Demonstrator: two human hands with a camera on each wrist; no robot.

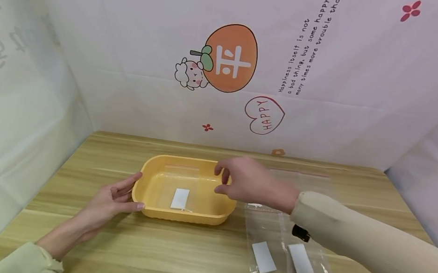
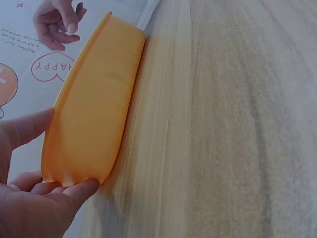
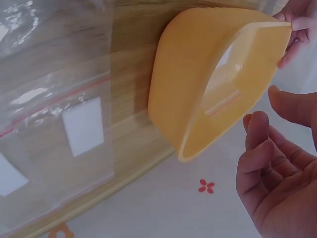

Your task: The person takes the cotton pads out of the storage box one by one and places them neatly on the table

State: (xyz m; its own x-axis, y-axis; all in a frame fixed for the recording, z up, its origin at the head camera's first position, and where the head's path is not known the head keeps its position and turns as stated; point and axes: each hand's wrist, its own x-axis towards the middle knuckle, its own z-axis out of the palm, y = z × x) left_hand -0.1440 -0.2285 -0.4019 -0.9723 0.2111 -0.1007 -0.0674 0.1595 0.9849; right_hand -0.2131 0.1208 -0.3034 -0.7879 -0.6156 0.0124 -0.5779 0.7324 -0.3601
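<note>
A yellow plastic basin (image 1: 181, 216) with rounded corners sits on the wooden table. My left hand (image 1: 107, 202) grips its left end, thumb by the near rim and fingers along the side; the left wrist view shows fingers (image 2: 81, 191) against the basin's end wall. Inside lies a clear zip bag (image 1: 181, 177) with a small white card (image 1: 180, 198) in it. Over the basin's right end hovers my right hand (image 1: 248, 181), fingers loosely bent. The right wrist view shows nothing between the thumb (image 3: 292, 108) and fingers.
Right of the basin lie several clear zip bags (image 1: 269, 229), each with a white card, such as the nearest card (image 1: 263, 257); my right forearm (image 1: 357, 237) covers part of them. A printed white cloth (image 1: 147, 74) hangs behind the table (image 1: 183, 263) and along both sides.
</note>
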